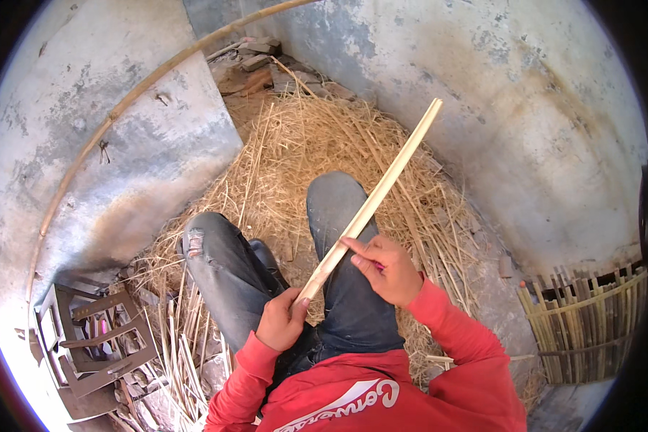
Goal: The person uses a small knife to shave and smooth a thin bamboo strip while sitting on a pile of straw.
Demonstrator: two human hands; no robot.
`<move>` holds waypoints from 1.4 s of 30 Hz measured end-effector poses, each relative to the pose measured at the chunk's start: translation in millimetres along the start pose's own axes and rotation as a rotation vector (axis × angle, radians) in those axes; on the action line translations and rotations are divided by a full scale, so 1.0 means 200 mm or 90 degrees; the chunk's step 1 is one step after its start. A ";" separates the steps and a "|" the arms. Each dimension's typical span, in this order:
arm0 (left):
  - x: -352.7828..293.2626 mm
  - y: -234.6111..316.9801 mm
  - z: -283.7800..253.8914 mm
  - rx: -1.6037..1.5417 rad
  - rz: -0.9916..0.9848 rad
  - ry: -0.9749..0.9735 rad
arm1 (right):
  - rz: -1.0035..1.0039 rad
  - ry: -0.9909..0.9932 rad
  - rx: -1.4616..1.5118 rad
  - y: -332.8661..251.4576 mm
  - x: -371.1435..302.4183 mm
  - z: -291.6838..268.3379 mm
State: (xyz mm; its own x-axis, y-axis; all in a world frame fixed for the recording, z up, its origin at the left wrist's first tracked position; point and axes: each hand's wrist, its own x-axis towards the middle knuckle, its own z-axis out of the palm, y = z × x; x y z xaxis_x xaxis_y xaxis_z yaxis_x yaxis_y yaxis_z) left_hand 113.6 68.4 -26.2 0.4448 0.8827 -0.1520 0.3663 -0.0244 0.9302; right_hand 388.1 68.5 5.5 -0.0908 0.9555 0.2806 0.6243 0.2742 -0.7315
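A long, pale split strip of bamboo (392,173) slants up and to the right across my lap. My left hand (281,320) is closed around its lower end, thumb lying along the top. Farther up, my right hand (389,270) is closed, with its index fingertip touching the strip near my right knee. A bit of magenta shows between the right hand's fingers; the rest of that object is hidden, so its kind cannot be made out.
Loose straw and thin slivers (288,151) cover the floor ahead, between two grey walls. A brown wooden frame (111,335) stands at the left, with pale strips (183,374) beside it. A slatted basket (590,324) stands at the right; a curved pole (115,111) crosses the left wall.
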 end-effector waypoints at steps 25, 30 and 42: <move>0.17 0.02 0.18 0.056 0.067 0.096 | -0.045 -0.015 -0.188 0.14 -0.10 0.05; 0.05 0.05 0.09 0.100 0.019 0.059 | 0.071 0.064 -0.155 0.41 0.02 -0.15; -0.27 -0.01 -0.17 0.092 -0.036 0.028 | 0.094 0.384 -0.159 0.97 0.24 -0.60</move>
State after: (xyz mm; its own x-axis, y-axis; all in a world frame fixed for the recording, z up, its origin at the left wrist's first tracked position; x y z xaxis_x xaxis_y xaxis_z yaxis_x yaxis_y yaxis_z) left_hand 61.6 37.2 -9.4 0.3850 0.9042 -0.1852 0.5045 -0.0382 0.8625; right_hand 598.1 154.5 -48.2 0.4136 0.7332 0.5398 0.7641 0.0429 -0.6437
